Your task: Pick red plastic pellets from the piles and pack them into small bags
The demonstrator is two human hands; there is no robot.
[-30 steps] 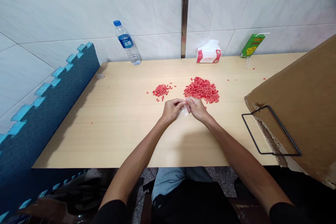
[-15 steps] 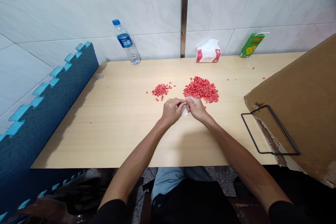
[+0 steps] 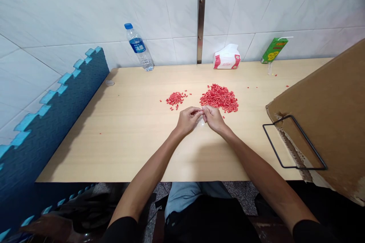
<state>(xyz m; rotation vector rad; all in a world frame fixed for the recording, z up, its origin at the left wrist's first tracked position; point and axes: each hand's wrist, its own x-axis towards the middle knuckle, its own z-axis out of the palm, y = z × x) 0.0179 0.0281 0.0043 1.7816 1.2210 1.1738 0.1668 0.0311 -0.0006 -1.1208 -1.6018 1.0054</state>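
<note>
No real change: left hand (image 3: 186, 120) and right hand (image 3: 213, 118) still pinched together, contents unclear; red pellets (image 3: 219, 97) unmoved. Likely mid-step.

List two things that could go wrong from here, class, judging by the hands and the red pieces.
The right hand is close to the near edge of the larger red pile, so a nudge might scatter some of it. Stray red pieces lie between that pile and the smaller red pile, so a careless sweep could mix the two.
</note>
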